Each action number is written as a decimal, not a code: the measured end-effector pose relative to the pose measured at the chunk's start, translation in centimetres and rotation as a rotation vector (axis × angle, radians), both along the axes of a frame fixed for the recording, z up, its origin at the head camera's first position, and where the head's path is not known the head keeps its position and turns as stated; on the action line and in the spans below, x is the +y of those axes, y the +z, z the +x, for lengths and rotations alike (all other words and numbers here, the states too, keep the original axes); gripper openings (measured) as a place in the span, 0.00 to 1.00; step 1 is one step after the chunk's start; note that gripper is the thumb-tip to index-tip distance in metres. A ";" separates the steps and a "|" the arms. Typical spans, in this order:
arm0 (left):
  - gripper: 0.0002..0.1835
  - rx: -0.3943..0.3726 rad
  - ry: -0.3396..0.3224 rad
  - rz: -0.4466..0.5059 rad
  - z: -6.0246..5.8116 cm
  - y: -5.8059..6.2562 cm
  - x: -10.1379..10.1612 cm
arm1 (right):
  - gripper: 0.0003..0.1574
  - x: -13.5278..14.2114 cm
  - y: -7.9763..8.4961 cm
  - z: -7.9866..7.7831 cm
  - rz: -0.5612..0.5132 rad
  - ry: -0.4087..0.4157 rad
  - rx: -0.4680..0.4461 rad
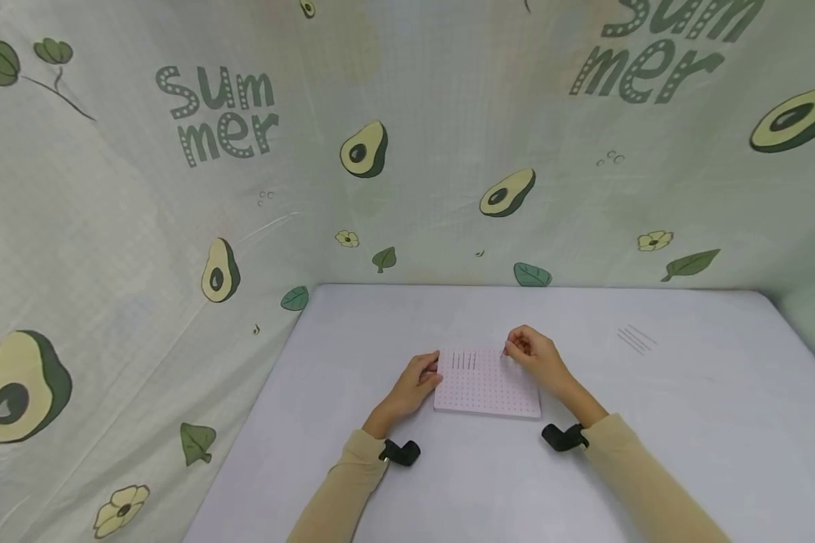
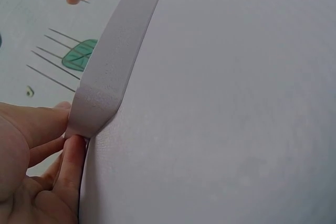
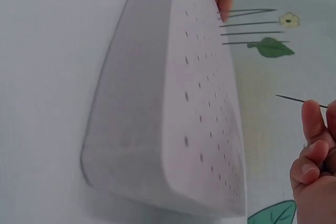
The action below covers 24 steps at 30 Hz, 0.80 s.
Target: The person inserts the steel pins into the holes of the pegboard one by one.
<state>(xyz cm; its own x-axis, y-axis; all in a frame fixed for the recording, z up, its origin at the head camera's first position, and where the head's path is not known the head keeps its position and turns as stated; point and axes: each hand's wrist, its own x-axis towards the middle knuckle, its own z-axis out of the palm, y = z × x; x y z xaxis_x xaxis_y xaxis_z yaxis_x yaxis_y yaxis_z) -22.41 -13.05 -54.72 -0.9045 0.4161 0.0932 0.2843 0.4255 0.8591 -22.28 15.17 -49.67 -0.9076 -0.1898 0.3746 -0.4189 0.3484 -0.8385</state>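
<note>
A pale pink pegboard point(image 1: 485, 388) with rows of small holes lies on the table in the head view. Several thin metal pins point(image 3: 252, 23) stand upright in it near its far left corner. My left hand point(image 1: 416, 383) grips the board's left edge, the thumb point(image 2: 42, 121) at the top and a finger point(image 2: 73, 163) low against the side. Above the board's far right part, my right hand point(image 1: 538, 360) pinches one thin pin point(image 3: 290, 98) between thumb and fingertip. That pin's free end points toward the standing pins in the right wrist view, apart from the holes.
More thin pins point(image 1: 637, 339) lie side by side on the white table point(image 1: 686, 437), right of the board. A cloth point(image 1: 435, 98) printed with avocados and leaves hangs behind the table and along its left side.
</note>
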 end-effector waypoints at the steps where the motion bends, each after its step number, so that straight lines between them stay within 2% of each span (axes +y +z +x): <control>1: 0.28 -0.001 -0.003 0.007 0.0 -0.1 0.0 | 0.02 -0.2 -0.5 -0.2 0.002 0.003 -0.005; 6: 0.28 -0.008 -0.009 0.012 0.0 -0.1 0.1 | 0.03 -0.9 -2.1 -0.9 0.000 0.025 -0.025; 15: 0.28 -0.019 0.001 0.001 0.0 0.2 -0.1 | 0.04 -2.3 -2.7 -1.1 -0.006 0.067 0.017; 19: 0.28 -0.013 -0.002 0.038 -0.2 0.0 -0.1 | 0.05 -2.7 -3.1 -1.2 0.039 0.053 0.015; 24: 0.28 -0.016 0.008 0.037 -0.2 -0.1 0.0 | 0.03 -3.2 -3.4 -1.2 0.072 0.070 0.032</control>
<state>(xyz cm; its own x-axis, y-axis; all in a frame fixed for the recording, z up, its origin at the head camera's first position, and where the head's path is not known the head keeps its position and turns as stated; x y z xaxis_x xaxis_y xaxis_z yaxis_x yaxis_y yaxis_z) -22.60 -13.08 -54.81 -0.9093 0.4053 0.0942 0.2674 0.3956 0.8786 -23.52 12.01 -53.09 -0.8787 -0.2801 0.3865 -0.4709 0.3760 -0.7981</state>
